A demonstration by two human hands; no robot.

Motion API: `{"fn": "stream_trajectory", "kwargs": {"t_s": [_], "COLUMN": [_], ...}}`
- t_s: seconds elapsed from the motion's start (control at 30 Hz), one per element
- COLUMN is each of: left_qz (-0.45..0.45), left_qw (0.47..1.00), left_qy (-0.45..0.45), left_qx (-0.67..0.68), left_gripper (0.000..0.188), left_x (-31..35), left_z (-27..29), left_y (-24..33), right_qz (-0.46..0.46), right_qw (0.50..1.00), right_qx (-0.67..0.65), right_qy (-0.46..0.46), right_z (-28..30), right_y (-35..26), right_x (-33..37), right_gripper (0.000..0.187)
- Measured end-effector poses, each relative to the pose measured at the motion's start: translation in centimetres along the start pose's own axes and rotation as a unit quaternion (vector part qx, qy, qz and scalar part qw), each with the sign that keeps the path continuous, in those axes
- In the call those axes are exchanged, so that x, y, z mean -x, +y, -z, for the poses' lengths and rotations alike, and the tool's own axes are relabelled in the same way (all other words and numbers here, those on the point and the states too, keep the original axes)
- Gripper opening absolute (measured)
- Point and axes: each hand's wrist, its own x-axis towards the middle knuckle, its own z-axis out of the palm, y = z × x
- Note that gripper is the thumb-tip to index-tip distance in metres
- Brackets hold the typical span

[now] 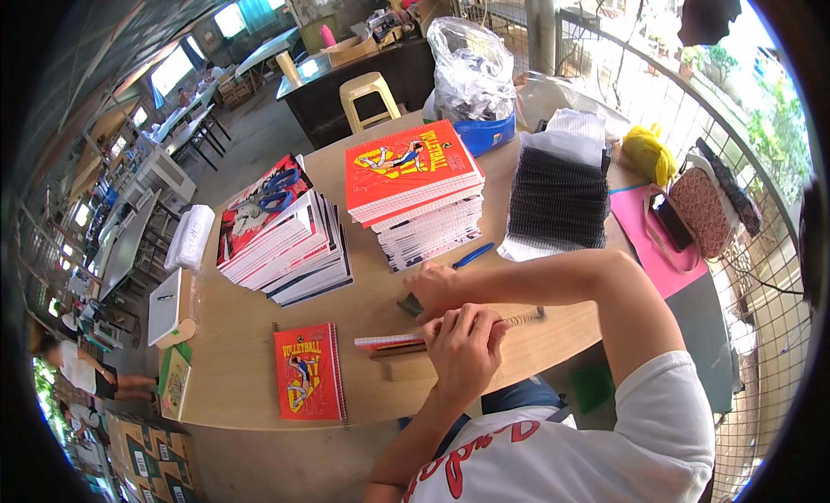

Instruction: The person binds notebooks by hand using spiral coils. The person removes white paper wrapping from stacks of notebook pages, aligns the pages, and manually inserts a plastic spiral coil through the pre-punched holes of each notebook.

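My left hand (467, 347) is closed on a notebook (380, 341) standing edge-on near the table's front edge, its white page edges and a red cover edge showing. A loose length of spiral binding coil (523, 319) sticks out to the right of that hand. Crossing over from the right, my right hand (432, 287) is closed around a blue-handled tool (474, 255), its dark head pointing toward the notebook; the fingers hide its middle, so its exact kind is unclear. Left of both hands lies a red spiral-bound notebook (307, 371) with a volleyball player on its cover.
Behind my hands stands a tall stack of red notebooks (415, 174). A leaning stack (285, 243) at left carries blue-handled scissors (277, 192). Black binding coils (558, 196) lie at the right, near a pink sheet (653, 243) and a patterned pouch (702, 213). A white tray (164, 308) sits at the left edge.
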Motion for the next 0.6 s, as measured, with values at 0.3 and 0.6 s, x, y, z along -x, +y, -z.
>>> {"fn": "stream_trajectory", "kwargs": {"t_s": [0.3,0.6], "left_qz": [-0.064,-0.044], "left_qw": [0.996,0.999], "left_qy": [-0.04,-0.011], "left_qx": [0.054,0.012], "left_gripper": [0.028,0.041], "left_x": [0.4,1.2], "left_z": [1.9,1.4], "left_y": [-1.2,-2.1], "right_qz": [0.145,0.231], "right_qw": [0.947,0.807], "right_qx": [-0.284,-0.543], "right_qy": [0.031,-0.029], "right_z": [3.7,-0.3], "right_y": [8.7,9.3], "right_x": [13.7,15.4], "right_gripper": [0.059,0.071]}}
